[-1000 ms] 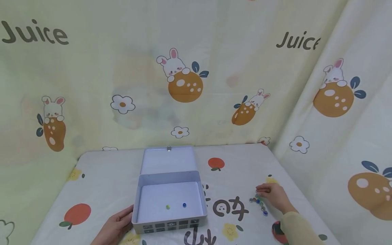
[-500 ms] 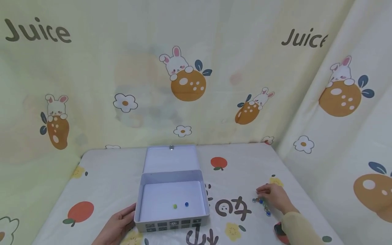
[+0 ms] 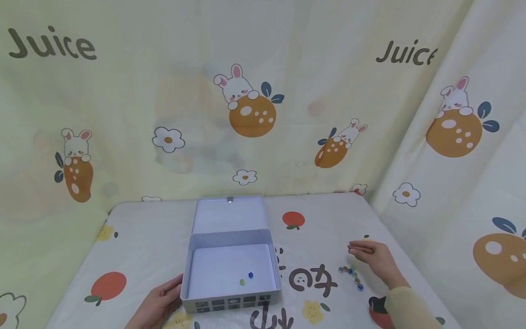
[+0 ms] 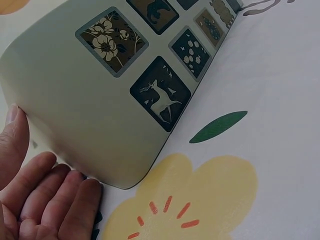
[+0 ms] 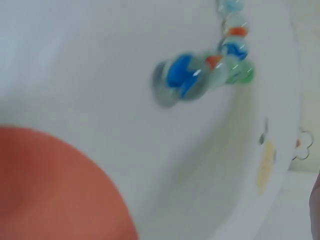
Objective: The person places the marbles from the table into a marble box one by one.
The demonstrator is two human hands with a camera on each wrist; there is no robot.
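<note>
Just below right grip (image 3: 371, 257): marbles (image 3: 350, 274)

Two bare hands show in the head view, with no rings, watches, bracelets or gloves on them. The right hand (image 3: 376, 257) comes out of a long sleeve (image 3: 404, 308) of pale yellow cloth, plain and unpatterned, with a soft, slightly loose cuff that ends at the wrist. The left hand (image 3: 158, 304) is bare to the picture's lower edge, so no sleeve shows on that side. In the left wrist view the fingers (image 4: 60, 197) of the left hand appear close up: four lie side by side, and the thumb carries a short, unpainted nail. The right wrist view is too blurred to show any part of the hand.
</note>
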